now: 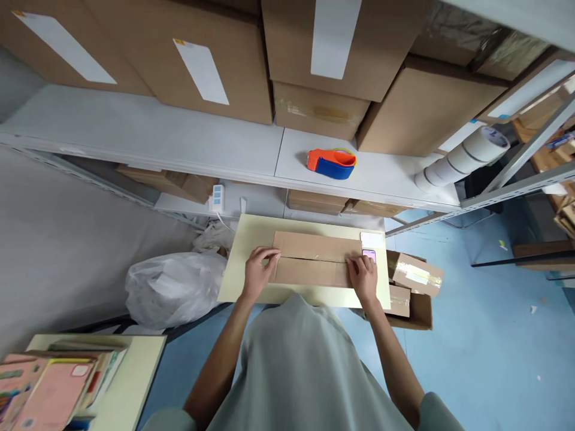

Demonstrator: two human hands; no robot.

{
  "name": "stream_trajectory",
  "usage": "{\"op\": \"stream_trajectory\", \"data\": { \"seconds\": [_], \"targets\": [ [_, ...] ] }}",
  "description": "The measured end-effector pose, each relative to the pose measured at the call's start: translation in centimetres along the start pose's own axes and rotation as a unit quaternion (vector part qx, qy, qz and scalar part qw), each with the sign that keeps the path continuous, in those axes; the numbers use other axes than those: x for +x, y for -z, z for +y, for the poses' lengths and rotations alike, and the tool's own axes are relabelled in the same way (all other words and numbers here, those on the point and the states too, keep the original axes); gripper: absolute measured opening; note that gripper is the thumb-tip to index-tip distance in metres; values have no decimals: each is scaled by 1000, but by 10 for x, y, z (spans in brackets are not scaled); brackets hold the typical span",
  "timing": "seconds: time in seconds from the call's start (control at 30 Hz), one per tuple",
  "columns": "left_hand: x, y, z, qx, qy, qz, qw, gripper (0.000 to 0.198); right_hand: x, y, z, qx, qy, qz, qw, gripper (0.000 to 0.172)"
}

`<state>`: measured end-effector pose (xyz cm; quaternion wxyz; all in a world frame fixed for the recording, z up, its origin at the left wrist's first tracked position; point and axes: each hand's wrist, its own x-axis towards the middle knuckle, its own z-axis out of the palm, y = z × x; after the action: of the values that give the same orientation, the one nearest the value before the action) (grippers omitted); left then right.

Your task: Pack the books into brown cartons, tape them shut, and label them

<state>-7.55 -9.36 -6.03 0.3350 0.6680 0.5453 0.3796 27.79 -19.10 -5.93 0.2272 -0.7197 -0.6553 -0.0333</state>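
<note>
A long cardboard box (pixel 309 273) lies on a pale yellow table (pixel 242 239) in front of me. Its two top flaps meet along a narrow dark seam that runs from side to side. My left hand (pixel 260 269) is at the box's left end, thumb and fingertips pinched on the edge near the seam. At the right end my right hand (pixel 363 276) presses its bent fingers on the flaps by the seam. Just beyond that hand a phone with a lit screen (pixel 369 255) and a white card (pixel 372 240) lie on the table.
An orange and blue tape dispenser (pixel 331 164) and a row of tape rolls (pixel 462 158) lie on the grey shelf (pixel 188 134) among large cartons (pixel 215 60). A filled plastic bag (pixel 175 290) is left of the table. An open carton (pixel 422 311) with smaller boxes stands right, notebooks (pixel 58 389) lower left.
</note>
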Motion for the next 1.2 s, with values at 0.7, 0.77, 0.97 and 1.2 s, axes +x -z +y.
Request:
{"op": "stream_trajectory", "data": {
  "seconds": [0.7,0.77,0.97,1.2],
  "targets": [
    [165,37,116,-144,-142,-11,979,43,333,8,-84,-152,81,-133,976,58],
    [163,39,110,-150,-135,-1,979,41,330,9,-86,-160,78,-133,975,57],
    [144,52,81,-165,-135,72,974,27,284,32,-107,-218,64,-185,956,58],
    [100,79,71,-186,-166,78,965,34,193,82,-144,-154,234,-141,949,50]
  ]
}}
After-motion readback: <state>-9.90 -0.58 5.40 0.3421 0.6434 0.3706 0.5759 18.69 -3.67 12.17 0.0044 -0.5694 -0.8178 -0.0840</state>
